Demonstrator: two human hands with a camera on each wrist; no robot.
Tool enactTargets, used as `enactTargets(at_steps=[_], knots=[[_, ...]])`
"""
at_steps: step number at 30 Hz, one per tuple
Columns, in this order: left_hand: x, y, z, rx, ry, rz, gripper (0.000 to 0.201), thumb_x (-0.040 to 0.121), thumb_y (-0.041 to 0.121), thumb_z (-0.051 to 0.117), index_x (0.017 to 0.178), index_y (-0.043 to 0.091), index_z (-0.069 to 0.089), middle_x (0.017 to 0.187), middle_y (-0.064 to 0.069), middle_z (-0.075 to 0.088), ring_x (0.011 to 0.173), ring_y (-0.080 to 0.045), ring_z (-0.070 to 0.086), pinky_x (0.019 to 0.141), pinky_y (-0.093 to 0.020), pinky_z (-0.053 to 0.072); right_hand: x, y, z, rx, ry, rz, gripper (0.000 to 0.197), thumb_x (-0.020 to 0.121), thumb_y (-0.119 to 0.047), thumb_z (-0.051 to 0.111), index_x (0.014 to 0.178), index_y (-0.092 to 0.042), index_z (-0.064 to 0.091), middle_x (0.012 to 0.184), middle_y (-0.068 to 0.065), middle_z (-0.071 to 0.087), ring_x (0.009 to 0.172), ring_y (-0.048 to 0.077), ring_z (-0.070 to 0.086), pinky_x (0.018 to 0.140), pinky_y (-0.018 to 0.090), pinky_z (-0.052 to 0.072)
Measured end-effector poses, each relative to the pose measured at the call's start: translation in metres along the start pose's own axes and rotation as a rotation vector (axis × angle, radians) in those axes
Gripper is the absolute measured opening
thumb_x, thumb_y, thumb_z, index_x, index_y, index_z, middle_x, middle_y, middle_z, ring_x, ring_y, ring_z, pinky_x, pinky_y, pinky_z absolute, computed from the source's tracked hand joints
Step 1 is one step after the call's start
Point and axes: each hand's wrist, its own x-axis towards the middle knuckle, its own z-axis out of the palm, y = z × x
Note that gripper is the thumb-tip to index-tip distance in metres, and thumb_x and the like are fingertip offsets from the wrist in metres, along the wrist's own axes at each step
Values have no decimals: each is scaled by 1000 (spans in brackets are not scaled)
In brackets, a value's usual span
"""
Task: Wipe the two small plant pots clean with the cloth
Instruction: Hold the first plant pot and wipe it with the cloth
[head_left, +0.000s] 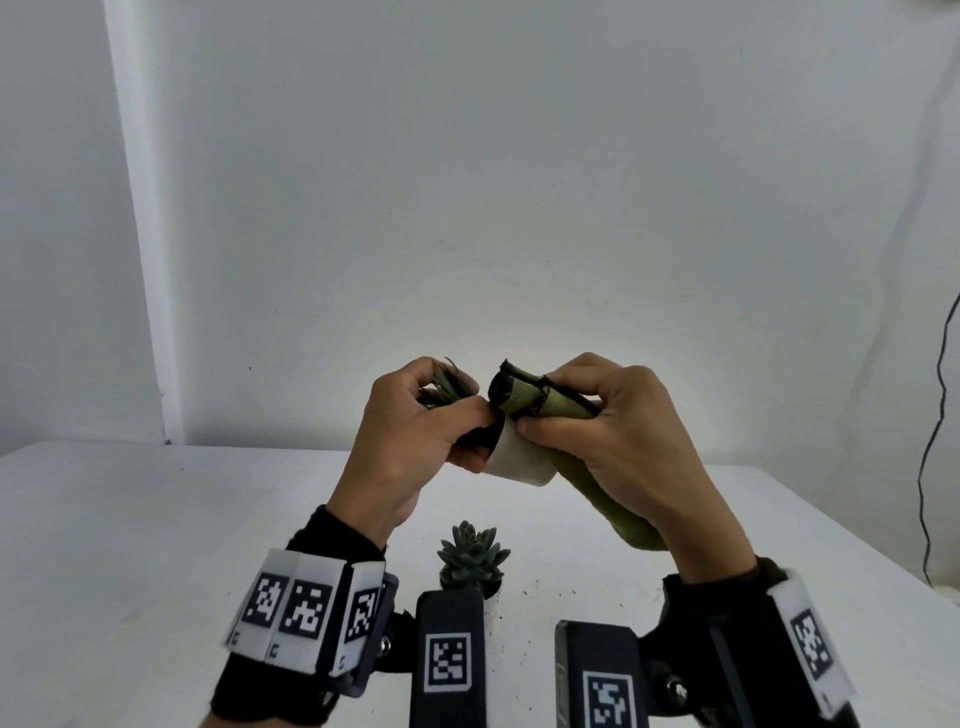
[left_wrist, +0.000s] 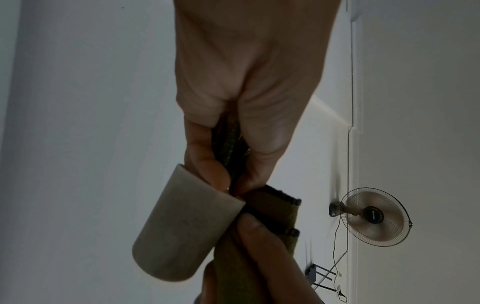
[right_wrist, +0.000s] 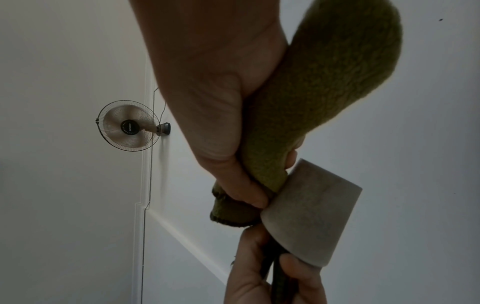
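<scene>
left hand (head_left: 415, 431) curled round plant, holding small white pot (head_left: 519, 460) aloft | right hand (head_left: 618, 436) clenched on green cloth (head_left: 540, 402) at pot's 1 o'clock | second pot (head_left: 491, 597) on table (head_left: 130, 545) at 6 o'clock

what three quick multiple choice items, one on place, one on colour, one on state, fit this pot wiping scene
1. Where is the second potted succulent?
A. on the table
B. in the right hand
C. on the floor

2. What colour is the cloth?
A. red
B. green
C. blue

3. How is the white pot kept?
A. standing on the table
B. held in the air by the left hand
C. lying on its side

Answers: 1 A, it stands between the wrists; 2 B, olive green in the right hand; 3 B, gripped above the table.
</scene>
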Motion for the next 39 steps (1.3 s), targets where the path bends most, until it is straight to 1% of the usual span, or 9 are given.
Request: enactTargets(at_steps=[4,12,15,18,21,27,31,36,39], knots=[[1,-3,0,-58,76,-23,11,79,-7,68,79,0,59,54,-7,60,42,-18,59,41,-24,49,-2,-2,0,48,-79,36,15,70,-6,77,77,-19,75,76,-7,64,64,5,59,55,14,45],[3,6,-10,-172,130,5,14,76,-9,69,80,2,60,62,-8,57,47,-20,57,44,-25,49,0,3,-6,300,304,153,11,71,-9,77,71,-19,73,51,-6,60,44,8,51,42,16,39],[3,6,-8,-195,125,5,15,76,-9,69,82,1,60,64,-7,58,49,-19,59,45,-25,50,1,5,-4,223,318,156,11,71,-14,78,78,-22,74,54,-12,61,46,7,53,47,20,41],[2,7,-5,-205,122,5,15,76,-9,69,81,1,60,61,-5,59,50,-20,60,46,-25,51,1,5,3,112,309,104,15,73,-16,76,83,-26,73,74,-7,68,63,11,60,58,23,43],[2,7,-3,-186,138,16,16,75,-8,71,82,1,60,57,-5,59,48,-22,60,47,-25,51,2,4,13,-51,281,36,17,75,-10,71,77,-26,70,84,-2,65,75,10,59,61,17,42],[4,6,-6,-140,184,43,17,74,-6,72,80,3,60,58,-8,60,43,-23,58,48,-25,50,3,5,22,-72,202,26,9,75,-8,70,77,-17,73,79,-3,62,71,9,55,54,10,37],[3,5,-3,-169,156,-11,16,77,-6,71,82,2,58,62,-9,60,47,-20,61,46,-25,51,-1,-3,14,195,89,117,12,72,-7,76,79,-17,75,66,-5,65,51,7,55,48,14,42],[2,6,-2,-181,128,-22,15,77,-5,71,80,3,59,66,-10,59,52,-21,62,46,-25,51,1,-2,7,310,294,155,11,71,-10,77,73,-21,74,53,-6,62,46,7,53,45,19,43],[1,7,-1,-194,129,-15,15,77,-7,70,81,2,59,63,-8,59,48,-20,60,45,-24,50,2,6,7,194,344,169,15,71,-15,77,86,-19,74,62,-8,66,53,7,57,51,21,42]])
